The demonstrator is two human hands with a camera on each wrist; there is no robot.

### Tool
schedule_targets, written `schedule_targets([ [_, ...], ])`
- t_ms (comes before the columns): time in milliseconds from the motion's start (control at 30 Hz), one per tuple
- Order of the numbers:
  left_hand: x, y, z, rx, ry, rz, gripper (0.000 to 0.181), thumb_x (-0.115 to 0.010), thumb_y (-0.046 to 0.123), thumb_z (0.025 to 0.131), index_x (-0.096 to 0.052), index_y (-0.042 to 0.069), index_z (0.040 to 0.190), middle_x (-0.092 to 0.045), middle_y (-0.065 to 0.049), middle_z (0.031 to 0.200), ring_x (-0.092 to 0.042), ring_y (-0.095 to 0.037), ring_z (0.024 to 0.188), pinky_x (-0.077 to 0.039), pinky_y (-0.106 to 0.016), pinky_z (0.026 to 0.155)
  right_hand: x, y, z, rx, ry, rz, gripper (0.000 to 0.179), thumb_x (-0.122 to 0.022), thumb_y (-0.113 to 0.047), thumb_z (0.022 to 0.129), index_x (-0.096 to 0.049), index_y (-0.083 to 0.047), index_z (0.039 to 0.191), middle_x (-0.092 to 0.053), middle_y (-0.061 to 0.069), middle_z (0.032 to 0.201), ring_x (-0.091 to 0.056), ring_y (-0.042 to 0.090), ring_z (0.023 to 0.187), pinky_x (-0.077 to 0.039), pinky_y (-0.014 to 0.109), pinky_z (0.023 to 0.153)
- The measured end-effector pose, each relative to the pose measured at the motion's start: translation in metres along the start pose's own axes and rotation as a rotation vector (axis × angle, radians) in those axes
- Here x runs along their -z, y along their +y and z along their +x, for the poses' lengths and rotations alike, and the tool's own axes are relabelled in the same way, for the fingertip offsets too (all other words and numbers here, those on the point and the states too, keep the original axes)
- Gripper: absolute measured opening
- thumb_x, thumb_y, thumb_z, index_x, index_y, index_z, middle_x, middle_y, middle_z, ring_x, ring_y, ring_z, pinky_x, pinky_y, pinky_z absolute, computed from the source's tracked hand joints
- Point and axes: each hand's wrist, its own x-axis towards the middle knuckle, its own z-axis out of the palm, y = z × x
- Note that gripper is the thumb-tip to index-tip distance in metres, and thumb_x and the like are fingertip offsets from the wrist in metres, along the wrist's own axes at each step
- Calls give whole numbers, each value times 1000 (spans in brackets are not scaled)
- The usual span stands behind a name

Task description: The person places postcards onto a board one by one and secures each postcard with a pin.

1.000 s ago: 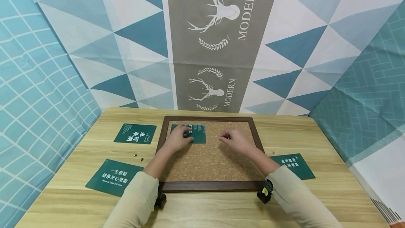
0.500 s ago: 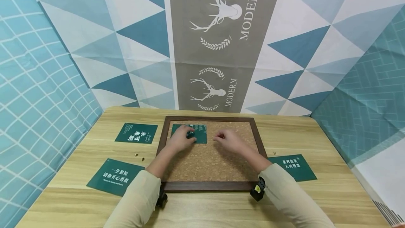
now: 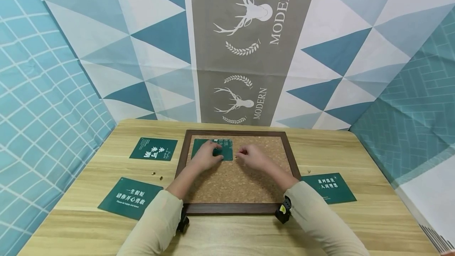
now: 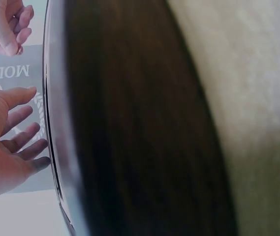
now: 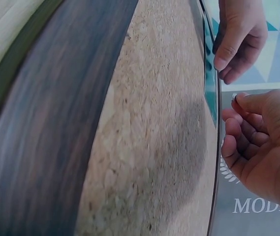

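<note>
A green card (image 3: pixel 227 151) with white lettering lies at the upper left of a cork board (image 3: pixel 245 185). My left hand (image 3: pixel 207 156) rests on the card, fingers spread and thumb apart, covering part of the print. In the left wrist view the fingers of the left hand (image 4: pixel 9 140) look straight. By the card's right edge, my right hand (image 3: pixel 254 157) pinches a small thumbtack (image 5: pixel 234 98) between thumb and index finger, with the other fingers curled. Most of the tack is hidden by the fingertips.
A dark wooden frame (image 3: pixel 234 208) edges the board. Green cards lie at the left back (image 3: pixel 154 149), left front (image 3: pixel 130 198) and right (image 3: pixel 330 187). Small brass tacks (image 3: pixel 161 177) lie between the left cards, and a tiny piece (image 3: pixel 309 171) sits right of the board.
My right hand has moved left, from over the bare cork to the card's right edge. The left hand has shifted slightly right on the card.
</note>
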Motion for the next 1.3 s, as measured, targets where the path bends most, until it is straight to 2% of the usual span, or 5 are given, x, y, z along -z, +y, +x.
schedule_targets([
  [367, -3, 2, 3, -43, -12, 21, 38, -65, 23, 89, -60, 6, 122, -53, -15, 126, -49, -31, 120, -43, -46, 99, -6, -3, 7, -3, -15, 27, 19, -58, -16, 93, -68, -1, 87, -64, 9, 78, -49, 10, 63, -40, 22, 54],
  [667, -5, 3, 4, -87, -18, 60, 29, -65, 21, 88, -65, 8, 115, -56, -13, 121, -50, -31, 119, -42, -46, 100, -12, 1, 12, -21, -29, 57, 19, -58, -16, 93, -66, -4, 80, -58, 5, 74, -47, 11, 60, -39, 23, 52],
  [1000, -7, 7, 4, -84, -28, 84, 26, -65, 22, 89, -66, 10, 112, -56, -12, 122, -49, -30, 122, -41, -46, 102, -17, 5, 14, -45, -46, 52, 22, -59, -17, 92, -64, -6, 74, -54, -2, 64, -44, 9, 54, -35, 22, 48],
  [1300, -8, 5, 4, -117, -40, 136, 20, -65, 20, 89, -68, 11, 106, -58, -10, 116, -52, -31, 116, -44, -46, 97, -19, 5, 15, -62, -70, 45, 20, -59, -18, 93, -67, -8, 78, -59, -1, 68, -45, 9, 56, -36, 21, 50],
])
